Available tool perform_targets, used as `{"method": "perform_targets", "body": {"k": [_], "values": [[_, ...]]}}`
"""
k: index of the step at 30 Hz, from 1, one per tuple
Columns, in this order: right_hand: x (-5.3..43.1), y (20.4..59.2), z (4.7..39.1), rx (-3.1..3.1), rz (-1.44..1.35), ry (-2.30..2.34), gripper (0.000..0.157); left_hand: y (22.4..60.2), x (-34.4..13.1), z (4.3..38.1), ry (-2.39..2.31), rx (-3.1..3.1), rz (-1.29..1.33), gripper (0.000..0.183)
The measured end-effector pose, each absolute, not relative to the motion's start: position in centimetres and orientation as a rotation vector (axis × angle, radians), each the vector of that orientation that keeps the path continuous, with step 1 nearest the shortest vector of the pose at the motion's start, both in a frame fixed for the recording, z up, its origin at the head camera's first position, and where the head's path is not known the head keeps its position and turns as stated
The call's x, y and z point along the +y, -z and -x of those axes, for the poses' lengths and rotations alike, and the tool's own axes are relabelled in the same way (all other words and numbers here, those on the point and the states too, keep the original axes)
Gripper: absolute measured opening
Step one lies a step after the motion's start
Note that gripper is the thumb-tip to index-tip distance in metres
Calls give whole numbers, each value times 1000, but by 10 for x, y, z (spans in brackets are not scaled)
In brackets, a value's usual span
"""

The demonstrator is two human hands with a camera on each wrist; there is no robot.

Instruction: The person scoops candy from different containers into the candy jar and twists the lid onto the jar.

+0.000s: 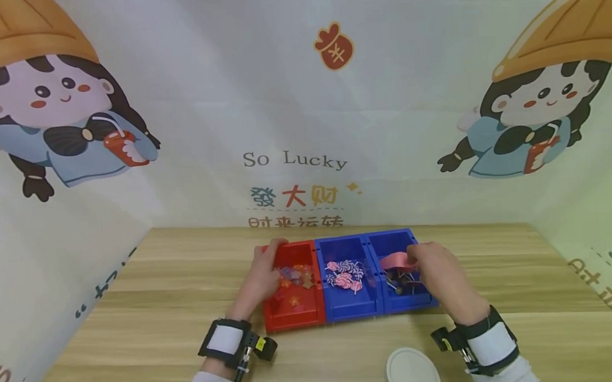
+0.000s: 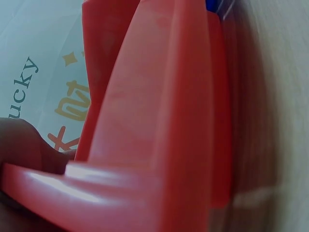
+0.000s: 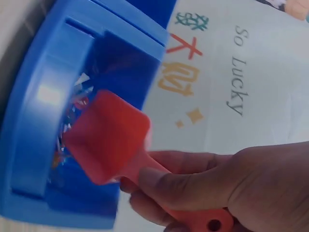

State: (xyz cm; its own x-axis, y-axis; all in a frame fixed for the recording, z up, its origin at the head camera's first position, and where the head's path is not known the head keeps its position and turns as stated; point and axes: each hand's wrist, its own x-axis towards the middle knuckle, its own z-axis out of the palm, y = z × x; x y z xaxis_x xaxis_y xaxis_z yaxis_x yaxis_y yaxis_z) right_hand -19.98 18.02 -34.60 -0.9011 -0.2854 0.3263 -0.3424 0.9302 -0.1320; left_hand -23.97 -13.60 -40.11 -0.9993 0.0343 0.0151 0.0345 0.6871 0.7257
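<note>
My left hand [image 1: 263,274] grips the left side wall of a red bin [image 1: 295,319], which holds small orange, yellow and purple star-shaped pieces [image 1: 295,277]. In the left wrist view the red bin [image 2: 140,96] fills the middle, and part of the hand [image 2: 21,150] wraps its rim. My right hand [image 1: 443,273] holds a pinkish-red scoop [image 3: 108,137] by its handle, thumb on top. The scoop's square bowl hangs over the right blue bin [image 3: 41,116], above small mixed pieces [image 3: 79,104] partly hidden behind it. No pieces show inside the bowl.
A middle blue bin [image 1: 353,308] with pink and dark striped swirl pieces [image 1: 345,274] joins the red and right blue bins in a row. A round pale lid [image 1: 412,369] lies near the front of the wooden table [image 1: 187,274]. A printed cloth [image 1: 208,132] stands behind.
</note>
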Motion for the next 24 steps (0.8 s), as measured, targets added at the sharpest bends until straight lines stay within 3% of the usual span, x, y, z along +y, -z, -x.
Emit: {"method": "perform_targets", "body": {"k": [14,24], "values": [[180,361,211,-2712,-441,-360,22,401,-138,240,1251,-2863,76,65],[173,347,198,-2743,-408,-244,21,401,-137,239,1265,-2865,19,65]]}}
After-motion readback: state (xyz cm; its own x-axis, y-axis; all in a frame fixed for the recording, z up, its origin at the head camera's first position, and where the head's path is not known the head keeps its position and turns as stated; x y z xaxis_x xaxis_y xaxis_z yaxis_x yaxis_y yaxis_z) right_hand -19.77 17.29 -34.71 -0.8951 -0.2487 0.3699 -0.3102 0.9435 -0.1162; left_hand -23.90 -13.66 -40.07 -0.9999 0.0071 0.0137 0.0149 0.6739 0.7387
